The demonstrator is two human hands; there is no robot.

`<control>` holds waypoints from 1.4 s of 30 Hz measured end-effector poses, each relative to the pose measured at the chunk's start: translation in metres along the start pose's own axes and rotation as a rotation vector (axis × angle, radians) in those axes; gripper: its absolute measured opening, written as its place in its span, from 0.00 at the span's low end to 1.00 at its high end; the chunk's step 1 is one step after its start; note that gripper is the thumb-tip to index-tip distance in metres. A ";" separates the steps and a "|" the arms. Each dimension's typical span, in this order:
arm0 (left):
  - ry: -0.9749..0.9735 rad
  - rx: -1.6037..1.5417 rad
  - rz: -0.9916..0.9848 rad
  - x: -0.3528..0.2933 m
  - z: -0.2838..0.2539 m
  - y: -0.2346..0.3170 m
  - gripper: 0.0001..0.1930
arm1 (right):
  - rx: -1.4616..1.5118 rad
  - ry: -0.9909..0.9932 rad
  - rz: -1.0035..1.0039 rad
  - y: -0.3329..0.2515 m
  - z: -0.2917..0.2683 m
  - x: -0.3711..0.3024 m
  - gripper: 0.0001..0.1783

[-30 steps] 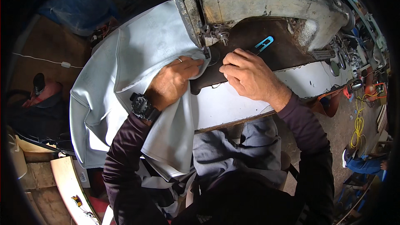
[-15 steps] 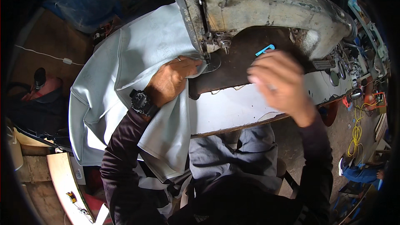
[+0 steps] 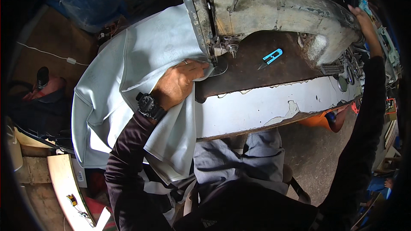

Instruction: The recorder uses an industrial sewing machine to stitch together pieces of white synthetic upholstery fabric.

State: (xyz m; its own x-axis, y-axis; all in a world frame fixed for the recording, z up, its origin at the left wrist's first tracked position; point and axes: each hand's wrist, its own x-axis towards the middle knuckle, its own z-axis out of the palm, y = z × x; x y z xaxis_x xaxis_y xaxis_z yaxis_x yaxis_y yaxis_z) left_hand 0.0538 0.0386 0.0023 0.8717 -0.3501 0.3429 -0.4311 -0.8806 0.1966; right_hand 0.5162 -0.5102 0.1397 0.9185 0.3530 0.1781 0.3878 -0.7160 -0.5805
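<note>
1. Head view, machine: a worn, cream-grey industrial sewing machine (image 3: 278, 13) lies across the upper middle, its needle end toward the person's left. It stands on a dark brown bed plate set into a chipped white tabletop (image 3: 274, 107).

2. Head view, work piece: a large sheet of pale grey-white fabric (image 3: 128, 81) is spread over the left end of the tabletop and hangs off its near edge over the person's lap. One edge is tucked in at the needle end, apparently so the bulk can trail clear to the left.

3. Head view, left hand (image 3: 177, 83): lies palm down on the fabric just beside the needle end, fingers stretched flat and pressing the cloth against the bed; judged to be holding it smooth and steady there. Grip: spread flat, pinching nothing. A ring shows on one finger, and a black wristwatch (image 3: 150, 106) sits above a dark sleeve.

4. Head view, right hand (image 3: 361, 19): reaches to the far right end of the machine, well apart from the fabric, arm fully extended in a dark sleeve. It is at the picture's dim rim; whether its grip is spread or closed on something cannot be told.

5. Head view, small tool: a light blue thread snipper (image 3: 270, 57) lies loose on the brown bed plate, right of the needle, untouched, likely kept within easy reach.

6. Head view, surroundings: grey trousers below the tabletop edge; an orange object under its right part.
</note>
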 end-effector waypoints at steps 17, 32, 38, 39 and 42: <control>-0.005 0.000 -0.011 -0.004 0.005 -0.003 0.19 | 0.292 0.437 -0.016 0.023 0.023 -0.063 0.27; 0.000 0.113 0.024 -0.003 0.006 0.023 0.23 | 0.436 0.351 -0.011 0.001 0.011 -0.040 0.30; 0.073 0.129 -0.003 -0.003 0.011 0.025 0.22 | 0.726 0.321 -0.013 0.007 0.020 -0.058 0.27; 0.070 0.128 -0.007 -0.003 0.011 0.026 0.23 | 0.749 0.459 0.006 0.006 0.018 -0.057 0.26; -0.005 0.148 -0.017 -0.002 0.010 0.027 0.21 | 0.113 0.500 -0.226 0.000 0.007 -0.035 0.26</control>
State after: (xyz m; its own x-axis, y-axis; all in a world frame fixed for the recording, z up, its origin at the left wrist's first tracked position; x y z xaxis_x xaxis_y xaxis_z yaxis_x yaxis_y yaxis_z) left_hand 0.0426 0.0125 -0.0024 0.8797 -0.3359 0.3365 -0.3773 -0.9239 0.0642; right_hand 0.4831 -0.5184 0.1277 0.7491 0.1416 0.6471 0.5936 -0.5772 -0.5608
